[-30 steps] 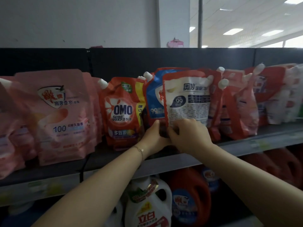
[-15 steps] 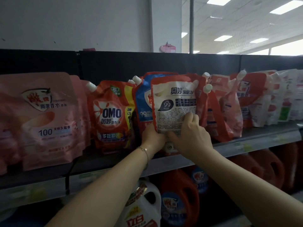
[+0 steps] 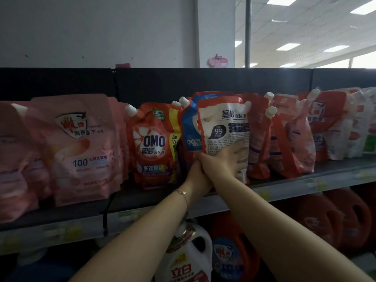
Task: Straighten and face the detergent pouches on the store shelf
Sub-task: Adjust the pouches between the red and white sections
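Store shelf (image 3: 284, 189): white-and-red pouch (image 3: 223, 123) stands up front between the OMO pouch (image 3: 153, 143) and red pouches (image 3: 258, 137), right hand (image 3: 225, 161) splayed flat on its lower face, left hand (image 3: 198, 169) at its bottom-left corner, grip hidden; seat base flat, square label outward.

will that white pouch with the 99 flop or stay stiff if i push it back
Probably floppy: the white pouch has a crinkled film edge and may buckle under the right hand. Likely heavy for its size; it looks bulged. Apt to tip: the red pouches beside it lean.
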The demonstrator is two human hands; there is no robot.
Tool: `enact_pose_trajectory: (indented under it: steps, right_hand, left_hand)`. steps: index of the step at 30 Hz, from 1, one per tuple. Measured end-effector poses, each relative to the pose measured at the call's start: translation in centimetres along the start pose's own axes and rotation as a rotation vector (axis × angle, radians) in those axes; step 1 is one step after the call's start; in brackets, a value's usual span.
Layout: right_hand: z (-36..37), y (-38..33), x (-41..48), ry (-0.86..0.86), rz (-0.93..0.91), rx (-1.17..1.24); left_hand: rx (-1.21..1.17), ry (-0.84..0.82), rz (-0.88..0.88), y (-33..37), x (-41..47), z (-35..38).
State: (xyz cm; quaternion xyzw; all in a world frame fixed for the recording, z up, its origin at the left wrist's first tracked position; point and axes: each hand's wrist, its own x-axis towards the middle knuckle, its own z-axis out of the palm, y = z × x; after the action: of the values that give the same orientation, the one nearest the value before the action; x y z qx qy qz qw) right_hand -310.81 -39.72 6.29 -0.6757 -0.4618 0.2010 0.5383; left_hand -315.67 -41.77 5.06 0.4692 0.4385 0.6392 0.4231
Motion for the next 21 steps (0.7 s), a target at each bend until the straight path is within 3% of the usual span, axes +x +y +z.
enact_pose_trajectory:
  steps: [4, 6, 10, 14, 17, 21]
  right_hand:
    - [0.7, -0.1, 0.4, 0.122, 0.003, 0.039]
    - [0.6, -0.1, 0.4, 0.154, -0.004, 0.062]
    - [-0.3, 0.4, 0.1, 0.165, -0.031, 0.185]
    - [-1.4, 1.1, -0.3, 0.177, -0.111, 0.493]
    - [-2.9, 0.5, -0.7, 0.073, -0.283, 0.718]
    - [-4.6, -0.9, -1.2, -0.169, -0.423, 0.757]
  left_hand:
    - [0.092, -0.368, 0.112, -1.7, 1.8, -2.1]
    - [0.272, -0.459, 0.111, -2.2, 2.3, -3.7]
    - [0.379, -0.452, 0.147, -1.8, 1.7, -5.5]
    - [0.378, -0.429, 0.150, -1.0, 2.1, -6.4]
    - [0.354, -0.404, 0.150, -0.1, 2.6, -7.0]
    - [0.182, -0.388, 0.110, 0.9, 3.2, -7.2]
